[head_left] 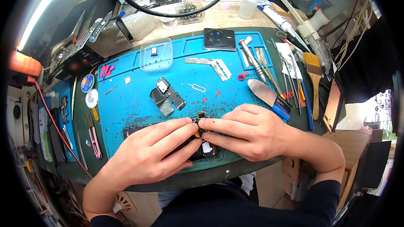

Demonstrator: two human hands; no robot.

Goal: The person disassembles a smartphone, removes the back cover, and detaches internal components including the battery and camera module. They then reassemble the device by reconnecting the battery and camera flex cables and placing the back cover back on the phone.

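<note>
An opened black phone [134,131] lies across the near part of the blue work mat [126,101], its insides facing up. My left hand [153,151] comes over it from the left, fingers close together and fingertips on the phone's right half. From the other side my right hand [256,132] meets it, fingertips pressed down beside a small flex cable [201,114]. What lies right under the fingertips is hidden. Beyond the hands rest a removed black phone bracket [170,94] with dark film and a SIM eject pin [197,88].
Farther back are a clear plastic box [156,54] with small parts, a dark phone cover [219,39] and a razor blade [221,69]. A metal pry blade [263,91] lies near my right hand, with a brush [313,73] beyond. Pink-handled tweezers [94,143] lie left.
</note>
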